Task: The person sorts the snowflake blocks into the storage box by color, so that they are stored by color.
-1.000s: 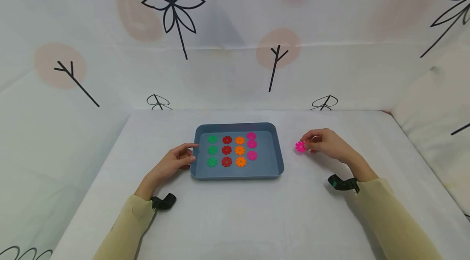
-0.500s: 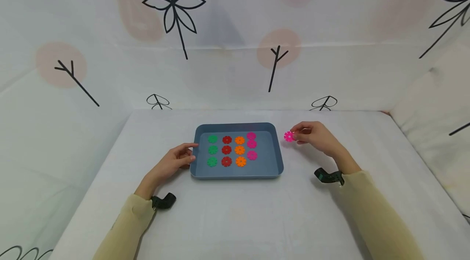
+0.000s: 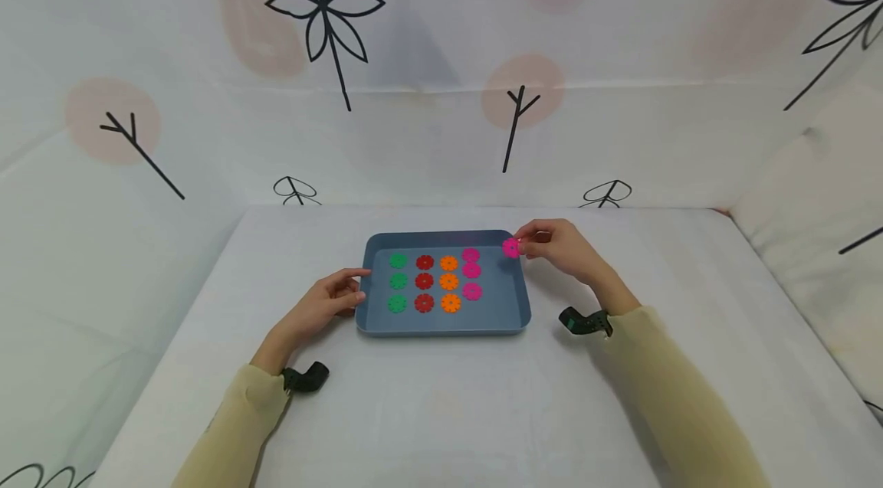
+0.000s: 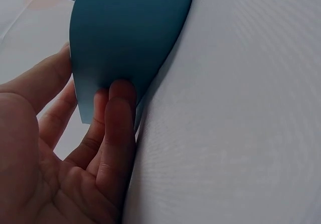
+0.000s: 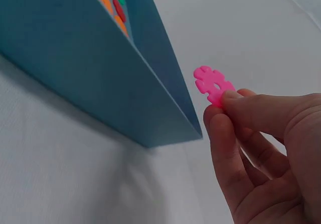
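Observation:
A blue-grey tray [image 3: 444, 334] lies on the table, with three green [image 3: 397, 282], three red [image 3: 424, 281], three orange [image 3: 449, 281] and three pink [image 3: 471, 270] notched plastic discs set in columns in it. My right hand [image 3: 562, 249] pinches another pink disc [image 5: 214, 85] between thumb and fingertips. In the head view that disc overlaps the tray's far right corner; the right wrist view shows it raised beside the rim. At the tray's left side my left hand [image 3: 333, 300] holds the wall, some fingers [image 4: 114, 118] against its outer face and others at the rim.
A white cloth covers the table [image 3: 441, 411]. Behind it stands a white fabric backdrop [image 3: 428, 143] printed with black plant drawings, and fabric also hangs at both sides. Each wrist carries a dark camera mount, a left one [image 3: 306, 378] and a right one [image 3: 585, 321].
My right hand has moved left and a little farther away, bringing the pinched pink disc from the bare cloth to the tray's far right corner. The left hand and tray have stayed put.

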`<move>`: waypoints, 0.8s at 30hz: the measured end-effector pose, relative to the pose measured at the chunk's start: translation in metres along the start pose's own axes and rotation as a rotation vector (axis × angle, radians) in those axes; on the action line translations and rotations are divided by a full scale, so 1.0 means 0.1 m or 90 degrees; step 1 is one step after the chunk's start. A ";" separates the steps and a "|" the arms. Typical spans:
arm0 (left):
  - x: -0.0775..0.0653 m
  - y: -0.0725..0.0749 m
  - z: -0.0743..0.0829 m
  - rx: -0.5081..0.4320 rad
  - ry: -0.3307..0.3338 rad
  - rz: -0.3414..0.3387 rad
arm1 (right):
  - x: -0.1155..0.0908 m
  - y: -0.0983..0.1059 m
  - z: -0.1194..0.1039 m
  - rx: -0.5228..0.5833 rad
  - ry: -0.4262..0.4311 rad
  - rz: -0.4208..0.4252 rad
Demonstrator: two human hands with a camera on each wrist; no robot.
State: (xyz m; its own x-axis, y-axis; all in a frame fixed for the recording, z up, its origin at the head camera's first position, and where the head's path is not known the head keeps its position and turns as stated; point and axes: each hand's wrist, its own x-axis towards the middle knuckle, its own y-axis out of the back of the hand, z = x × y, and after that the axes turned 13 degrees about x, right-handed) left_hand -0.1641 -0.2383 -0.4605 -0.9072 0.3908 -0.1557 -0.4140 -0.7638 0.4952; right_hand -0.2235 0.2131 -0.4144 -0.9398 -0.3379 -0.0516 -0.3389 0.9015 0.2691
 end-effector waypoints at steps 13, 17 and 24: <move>-0.01 0.01 0.00 -0.002 -0.008 0.000 | 0.21 -0.29 -0.15 -0.012 0.027 -0.067; 0.00 0.01 0.00 0.000 -0.008 0.001 | 0.26 -0.35 -0.15 -0.015 0.035 -0.115; -0.01 0.00 0.00 0.000 -0.012 0.001 | 0.36 -0.41 -0.14 -0.026 0.028 -0.182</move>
State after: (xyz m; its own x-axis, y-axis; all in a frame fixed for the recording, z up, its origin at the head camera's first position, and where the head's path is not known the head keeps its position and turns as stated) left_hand -0.1634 -0.2388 -0.4600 -0.9065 0.3988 -0.1384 -0.4120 -0.7643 0.4961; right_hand -0.2426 0.1604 -0.4143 -0.8032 -0.5890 -0.0894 -0.5869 0.7567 0.2880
